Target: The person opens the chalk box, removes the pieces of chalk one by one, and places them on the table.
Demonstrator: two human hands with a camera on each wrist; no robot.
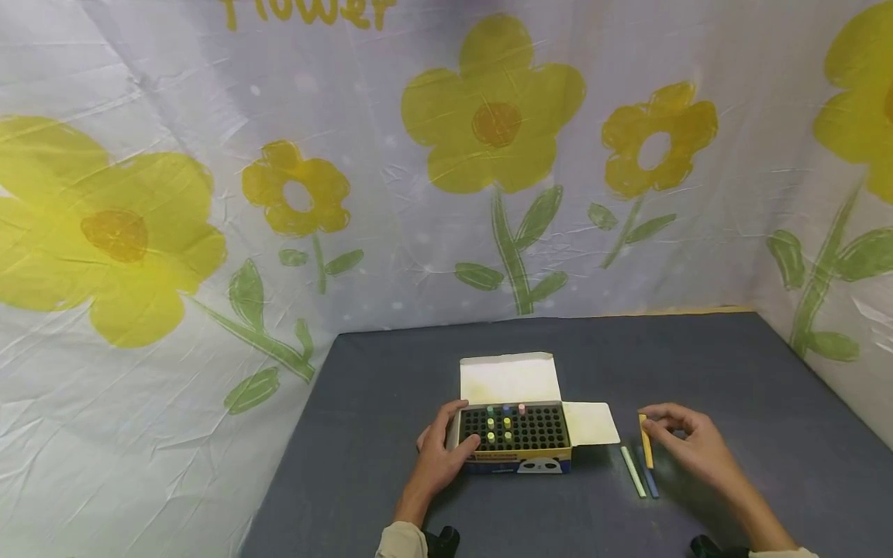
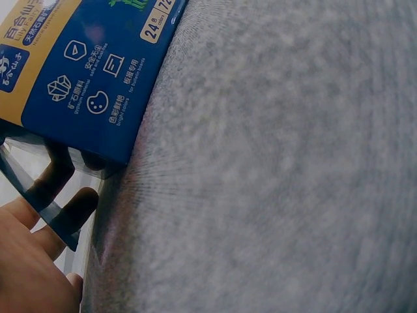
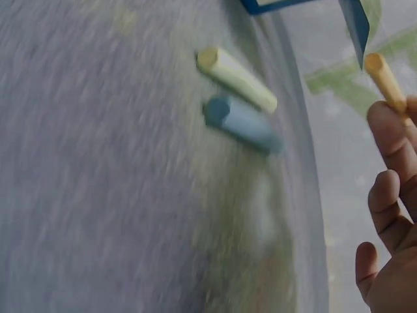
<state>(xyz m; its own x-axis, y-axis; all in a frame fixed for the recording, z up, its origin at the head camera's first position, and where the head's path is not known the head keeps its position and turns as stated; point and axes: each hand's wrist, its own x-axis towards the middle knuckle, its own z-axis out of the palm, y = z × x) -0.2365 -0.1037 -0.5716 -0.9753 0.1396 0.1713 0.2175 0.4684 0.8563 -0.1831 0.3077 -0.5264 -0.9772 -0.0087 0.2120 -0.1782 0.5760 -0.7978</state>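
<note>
My left hand (image 1: 438,452) grips the left end of an open chalk box (image 1: 491,457), its thumb at the front top edge. The black holed insert of the box (image 1: 547,430) has several chalk sticks standing in it: yellow ones, and a green, a blue and a pink at the back. In the left wrist view the blue and yellow side of the box shows beside the fingers. To the right of the box, my right hand (image 1: 698,449) pinches an orange-yellow chalk stick (image 1: 646,443) near its upper end. In the right wrist view its end (image 3: 376,63) points away from the fingertips.
On the dark table (image 1: 377,403) lie a pale green chalk stick (image 1: 632,473) and a blue chalk stick (image 1: 651,482), side by side below the right hand. The white lid (image 1: 509,377) stands up behind the box; a side flap (image 1: 591,424) sticks out right. Flower-printed cloth surrounds the table.
</note>
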